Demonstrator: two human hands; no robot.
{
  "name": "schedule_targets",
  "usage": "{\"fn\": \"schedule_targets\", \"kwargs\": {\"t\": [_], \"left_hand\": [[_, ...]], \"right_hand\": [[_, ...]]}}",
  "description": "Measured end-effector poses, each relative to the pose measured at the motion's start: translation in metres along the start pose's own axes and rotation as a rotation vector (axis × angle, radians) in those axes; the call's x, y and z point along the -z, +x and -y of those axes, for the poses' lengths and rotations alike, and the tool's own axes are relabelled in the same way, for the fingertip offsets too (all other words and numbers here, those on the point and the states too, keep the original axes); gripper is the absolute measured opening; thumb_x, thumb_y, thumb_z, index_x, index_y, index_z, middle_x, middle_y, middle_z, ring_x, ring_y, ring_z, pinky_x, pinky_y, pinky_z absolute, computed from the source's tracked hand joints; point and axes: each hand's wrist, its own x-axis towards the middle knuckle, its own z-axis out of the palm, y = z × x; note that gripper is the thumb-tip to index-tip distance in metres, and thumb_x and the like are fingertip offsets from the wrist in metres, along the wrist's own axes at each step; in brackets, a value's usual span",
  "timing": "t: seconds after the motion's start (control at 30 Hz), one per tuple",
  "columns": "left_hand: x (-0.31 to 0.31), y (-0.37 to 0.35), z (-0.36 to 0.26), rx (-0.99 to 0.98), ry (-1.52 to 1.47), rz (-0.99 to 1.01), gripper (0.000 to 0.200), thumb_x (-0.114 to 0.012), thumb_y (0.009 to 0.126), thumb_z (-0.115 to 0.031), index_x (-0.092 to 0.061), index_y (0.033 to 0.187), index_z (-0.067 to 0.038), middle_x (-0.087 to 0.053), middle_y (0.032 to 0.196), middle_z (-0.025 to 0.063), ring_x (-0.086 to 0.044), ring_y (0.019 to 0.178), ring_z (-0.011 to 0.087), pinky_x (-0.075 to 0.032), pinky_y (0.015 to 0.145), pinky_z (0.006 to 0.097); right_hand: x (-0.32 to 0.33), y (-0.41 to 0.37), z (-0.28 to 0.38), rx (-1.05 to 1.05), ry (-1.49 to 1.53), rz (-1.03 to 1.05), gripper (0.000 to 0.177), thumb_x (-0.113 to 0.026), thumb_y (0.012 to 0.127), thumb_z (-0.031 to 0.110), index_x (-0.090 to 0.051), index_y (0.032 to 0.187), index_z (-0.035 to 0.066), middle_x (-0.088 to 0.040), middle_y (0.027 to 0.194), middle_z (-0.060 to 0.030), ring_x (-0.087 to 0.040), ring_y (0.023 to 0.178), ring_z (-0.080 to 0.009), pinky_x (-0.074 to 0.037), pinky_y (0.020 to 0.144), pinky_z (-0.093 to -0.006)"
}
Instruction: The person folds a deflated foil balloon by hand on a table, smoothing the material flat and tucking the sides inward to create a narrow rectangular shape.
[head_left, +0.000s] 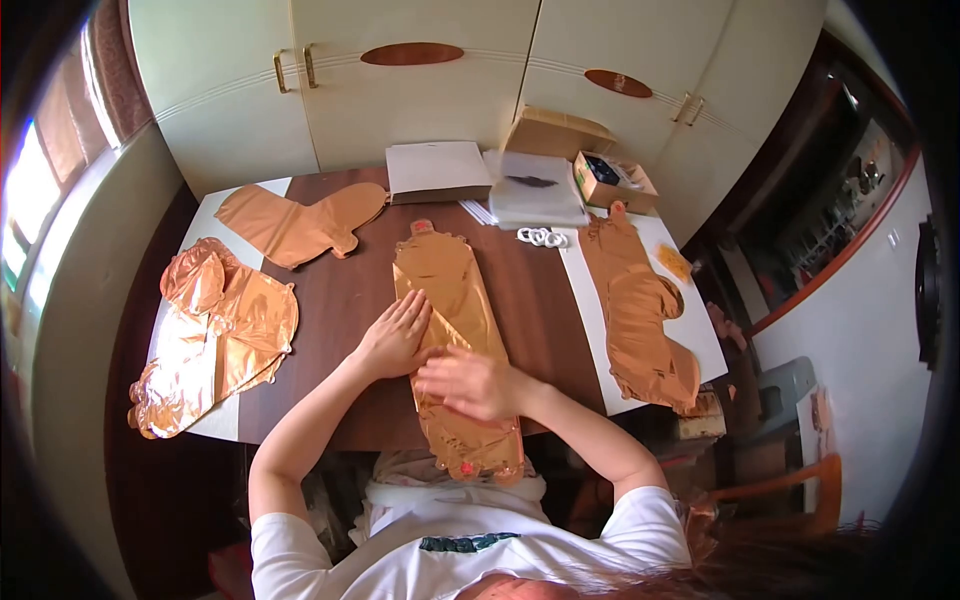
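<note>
A long, flat copper-coloured foil piece (440, 265) lies lengthwise on the brown table, its near end reaching over the front edge. My left hand (395, 335) rests flat on its left side with the fingers stretched forward. Just right of it, my right hand (468, 384) lies over the middle of the same foil, fingers pointing left and slightly blurred. The fingertips of my right hand are close to the heel of my left hand. Neither hand grips the foil. Small red marks show at both ends of the foil.
More copper foil pieces lie at the back left (300, 225), front left (225, 340) and right (640, 320). Behind stand a white box (438, 170), plastic bags (535, 200) and an open carton (640, 190). White rings (542, 237) lie nearby. A chair (825, 490) stands at the right.
</note>
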Motion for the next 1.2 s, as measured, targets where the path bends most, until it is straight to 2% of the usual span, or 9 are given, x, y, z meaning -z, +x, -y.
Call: {"fn": "schedule_targets", "kwargs": {"t": [0.03, 0.07, 0.1, 0.17, 0.43, 0.83, 1.07, 1.2], "left_hand": [[0.0, -0.001, 0.0, -0.004, 0.017, -0.002, 0.078, -0.047, 0.088, -0.052, -0.037, 0.134, 0.009, -0.033, 0.143, 0.0251, -0.027, 0.136, 0.0338, -0.022, 0.112, 0.0392], [0.0, -0.003, -0.001, -0.009, 0.033, 0.0, 0.079, -0.047, 0.088, -0.053, -0.036, 0.134, 0.009, -0.033, 0.143, 0.0251, -0.027, 0.137, 0.0338, -0.021, 0.113, 0.0392], [0.002, -0.003, -0.004, 0.001, 0.019, 0.004, 0.079, -0.046, 0.088, -0.054, -0.036, 0.135, 0.009, -0.032, 0.143, 0.025, -0.027, 0.137, 0.0337, -0.021, 0.113, 0.0393], [0.006, -0.002, -0.007, 0.019, -0.002, 0.011, 0.081, -0.046, 0.087, -0.055, -0.034, 0.136, 0.008, -0.032, 0.144, 0.0247, -0.026, 0.137, 0.0334, -0.02, 0.113, 0.0394], [0.017, -0.008, -0.021, -0.046, -0.048, 0.037, 0.086, -0.045, 0.086, -0.06, -0.033, 0.136, 0.009, -0.03, 0.144, 0.0258, -0.026, 0.137, 0.0346, -0.019, 0.113, 0.041], [0.017, -0.011, -0.032, -0.14, -0.024, 0.031, 0.095, -0.046, 0.08, -0.07, -0.034, 0.137, 0.005, -0.033, 0.141, 0.0284, -0.029, 0.134, 0.0416, -0.023, 0.109, 0.0501], [0.016, -0.011, -0.032, -0.151, -0.005, 0.014, 0.095, -0.045, 0.08, -0.071, -0.033, 0.139, 0.002, -0.033, 0.141, 0.028, -0.029, 0.133, 0.0421, -0.023, 0.109, 0.051], [0.015, -0.012, -0.031, -0.151, -0.012, 0.023, 0.094, -0.045, 0.079, -0.072, -0.031, 0.141, -0.003, -0.032, 0.142, 0.0269, -0.027, 0.134, 0.0429, -0.022, 0.109, 0.0517]], "right_hand": [[0.011, 0.0, -0.007, -0.016, 0.027, -0.066, 0.039, -0.058, 0.085, 0.018, -0.057, 0.124, 0.013, -0.056, 0.126, -0.0095, -0.05, 0.12, -0.0244, -0.036, 0.104, -0.0453], [0.017, -0.001, -0.021, 0.009, -0.02, -0.188, 0.03, -0.06, 0.083, 0.013, -0.063, 0.113, 0.009, -0.062, 0.114, -0.0081, -0.057, 0.111, -0.0226, -0.04, 0.1, -0.0428], [0.024, -0.006, -0.029, -0.11, -0.089, -0.226, 0.023, -0.06, 0.083, 0.013, -0.067, 0.105, 0.009, -0.065, 0.11, -0.0069, -0.058, 0.11, -0.023, -0.042, 0.099, -0.0405], [0.028, -0.021, -0.058, -0.282, -0.098, -0.133, 0.024, -0.059, 0.085, 0.015, -0.067, 0.107, 0.011, -0.062, 0.118, -0.0067, -0.053, 0.118, -0.0237, -0.036, 0.105, -0.0439], [0.013, -0.036, -0.079, -0.317, -0.049, -0.016, 0.034, -0.06, 0.085, 0.02, -0.063, 0.118, 0.014, -0.052, 0.133, -0.0059, -0.041, 0.13, -0.0241, -0.024, 0.11, -0.0503], [0.01, -0.033, -0.072, -0.313, -0.172, 0.0, 0.038, -0.062, 0.083, 0.028, -0.062, 0.119, 0.014, -0.051, 0.135, -0.0051, -0.042, 0.13, -0.0227, -0.025, 0.109, -0.0517], [0.013, -0.033, -0.069, -0.32, -0.209, 0.05, 0.051, -0.067, 0.076, 0.036, -0.059, 0.122, 0.015, -0.047, 0.138, -0.0044, -0.038, 0.132, -0.0212, -0.022, 0.11, -0.0527], [0.015, -0.032, -0.067, -0.323, -0.247, 0.094, 0.06, -0.068, 0.072, 0.04, -0.056, 0.126, 0.016, -0.045, 0.14, -0.0039, -0.036, 0.133, -0.0199, -0.021, 0.111, -0.0528]]}}
